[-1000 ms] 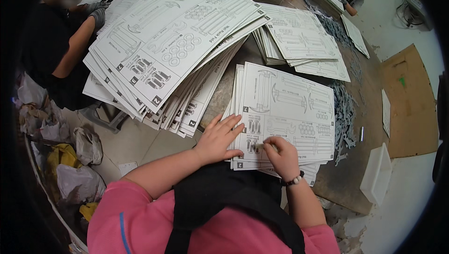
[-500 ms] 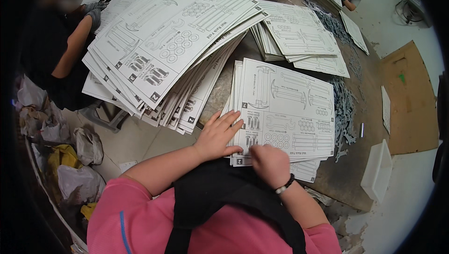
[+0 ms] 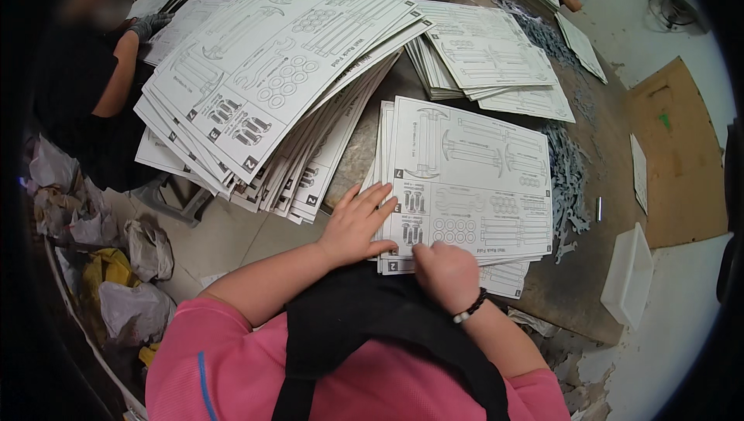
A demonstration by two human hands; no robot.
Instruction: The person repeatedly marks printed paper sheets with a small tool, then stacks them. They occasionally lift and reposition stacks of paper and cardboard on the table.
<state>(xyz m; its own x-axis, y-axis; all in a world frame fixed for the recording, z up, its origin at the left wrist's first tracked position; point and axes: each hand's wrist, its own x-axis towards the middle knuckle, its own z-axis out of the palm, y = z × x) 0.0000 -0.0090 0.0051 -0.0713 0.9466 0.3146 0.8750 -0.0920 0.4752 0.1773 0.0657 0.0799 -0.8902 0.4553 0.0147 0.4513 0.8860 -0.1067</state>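
In front of me lies a small stack of white printed sheets (image 3: 465,181) covered in line drawings of hardware parts. My left hand (image 3: 358,223) rests with fingers stretched over the left edge of this stack. On the near edge of the top sheet, my right hand (image 3: 448,274) is curled into a fist, knuckles up. Its fingertips are hidden, so what it grips, if anything, does not show. A much taller, fanned pile of similar sheets (image 3: 256,72) stands to the left. Another stack of sheets (image 3: 496,57) lies beyond the one under my hands.
Grey cut-out scraps (image 3: 567,181) lie heaped along the table's right side, near a small metal cylinder (image 3: 598,209). Beside the table are a white plastic tray (image 3: 626,278) and a brown board (image 3: 674,165). Co-workers sit far left and far right. Plastic bags (image 3: 136,312) crowd the lower left.
The view has shifted slightly. My two hands keep nearly the same places on the stack, the left spread and the right curled. The sheets look unchanged.
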